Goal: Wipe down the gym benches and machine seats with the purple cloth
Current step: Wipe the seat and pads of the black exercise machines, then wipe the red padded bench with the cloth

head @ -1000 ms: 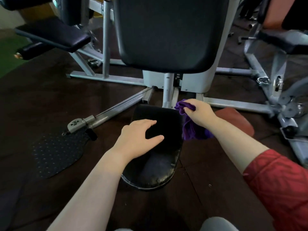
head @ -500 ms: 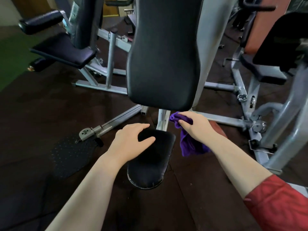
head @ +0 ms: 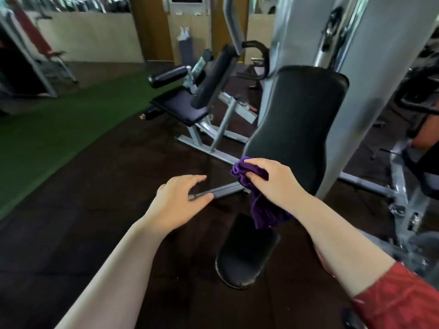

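Observation:
My right hand (head: 276,181) grips the bunched purple cloth (head: 260,205) against the lower left edge of the machine's tall black back pad (head: 301,119). The rest of the cloth hangs down below the hand. Under it sits the small black seat pad (head: 244,255), low near the floor. My left hand (head: 178,200) hovers to the left of the seat with fingers spread, holding nothing and touching no pad. Farther back on the left stands another machine with a black seat (head: 180,106) and an angled black back pad (head: 213,77).
A grey weight-stack column (head: 370,55) rises right behind the back pad. Steel floor rails (head: 221,189) run under my hands. More machine frames (head: 408,203) crowd the right side. Green turf (head: 47,129) lies to the left of the dark rubber floor (head: 83,222).
My view has tilted up and the hands have risen. The left hand has lifted off the seat pad. The right hand carried the cloth from the seat's back edge up to the back pad.

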Motion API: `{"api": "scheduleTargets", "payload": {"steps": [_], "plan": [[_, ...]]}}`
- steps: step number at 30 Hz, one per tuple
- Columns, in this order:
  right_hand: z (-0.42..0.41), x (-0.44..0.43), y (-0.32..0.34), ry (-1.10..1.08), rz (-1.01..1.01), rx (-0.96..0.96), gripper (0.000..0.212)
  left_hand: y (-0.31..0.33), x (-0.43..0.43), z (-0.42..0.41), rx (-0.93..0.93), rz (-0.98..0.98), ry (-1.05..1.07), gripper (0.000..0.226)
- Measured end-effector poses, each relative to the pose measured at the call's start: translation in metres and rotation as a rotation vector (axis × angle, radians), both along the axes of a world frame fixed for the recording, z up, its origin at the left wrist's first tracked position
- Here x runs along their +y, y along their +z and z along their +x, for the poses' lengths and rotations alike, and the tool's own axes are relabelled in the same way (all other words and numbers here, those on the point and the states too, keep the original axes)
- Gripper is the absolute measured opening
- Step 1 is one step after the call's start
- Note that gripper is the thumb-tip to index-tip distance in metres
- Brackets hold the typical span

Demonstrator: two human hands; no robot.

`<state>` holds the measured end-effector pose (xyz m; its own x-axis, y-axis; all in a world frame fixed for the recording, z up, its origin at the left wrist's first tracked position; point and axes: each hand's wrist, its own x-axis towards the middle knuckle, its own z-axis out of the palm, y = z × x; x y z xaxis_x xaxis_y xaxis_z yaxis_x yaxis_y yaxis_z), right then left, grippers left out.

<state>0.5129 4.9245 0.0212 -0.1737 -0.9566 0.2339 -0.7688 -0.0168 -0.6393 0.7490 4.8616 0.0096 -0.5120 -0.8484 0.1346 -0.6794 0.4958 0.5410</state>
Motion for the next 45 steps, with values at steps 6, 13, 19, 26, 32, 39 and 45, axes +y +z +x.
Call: {"api": "scheduleTargets", "payload": {"steps": [6, 13, 19, 26, 32, 39, 45], "plan": [[0.083, -0.053, 0.023, 0.234, -0.053, 0.066, 0.034, 0.010, 0.003, 0.098, 0.012, -0.028, 0.229, 0.054], [0.217, -0.122, 0.026, 0.475, -0.069, 0.075, 0.036, 0.010, -0.012, 0.227, -0.010, -0.091, 0.472, 0.052], [0.340, -0.178, 0.037, 0.652, -0.105, 0.042, 0.037, 0.019, -0.034, 0.343, -0.023, -0.162, 0.647, 0.063], [0.470, -0.231, 0.020, 0.877, -0.052, 0.014, 0.034, 0.012, -0.034, 0.458, -0.048, -0.120, 0.884, 0.071], [0.571, -0.271, -0.004, 1.057, 0.041, 0.010, 0.041, -0.010, -0.042, 0.529, -0.026, -0.056, 1.070, 0.071], [0.701, -0.333, -0.002, 1.317, 0.014, 0.022, 0.040, -0.011, -0.061, 0.599, -0.007, -0.102, 1.363, 0.069], [0.814, -0.357, 0.012, 1.547, -0.030, 0.052, 0.037, -0.009, -0.051, 0.651, 0.023, -0.124, 1.608, 0.067]]}}
